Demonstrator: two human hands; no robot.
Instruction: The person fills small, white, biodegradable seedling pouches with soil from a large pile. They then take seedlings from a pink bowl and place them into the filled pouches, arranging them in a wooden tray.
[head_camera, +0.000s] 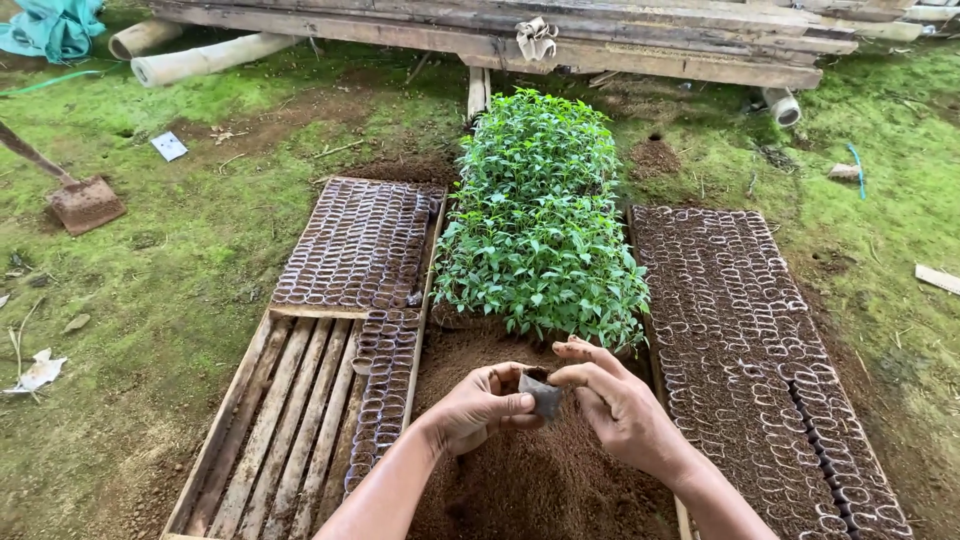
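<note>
Scanning from the left edge: a spade (82, 200) lies on the mossy ground (170, 270), its blade flat, well apart from my hands.
Scraps: a small pale card (169, 146) sits on the moss beyond the spade, and a crumpled white scrap (38, 372) lies near the left border.
Pipes: two pale pipes (205, 58) rest at the top left beside a teal cloth (55, 25).
Wooden tray: a slatted wooden tray (265, 430) holds rows of empty dark seedling bags (360, 245); its far end is full, its near slats mostly bare, with one column of bags along the right rail.
My left hand: my left hand (478, 405) is closed on the small bag, thumb over its near edge, fingers curled behind it.
Small bag: the small dark seedling bag (543, 395) is pinched between both my hands, mouth up, just above the soil heap.
Soil heap: loose brown soil (540, 480) is piled below my wrists.
Seedlings: a dense block of green seedlings (540, 215) stands just beyond my hands.
My right hand: my right hand (615, 400) grips the bag's right side, fingertips at its rim.
Right bed: rows of soil-filled bags (750, 330) run along the right.
Planks: weathered planks (560, 35) lie across the top.
</note>
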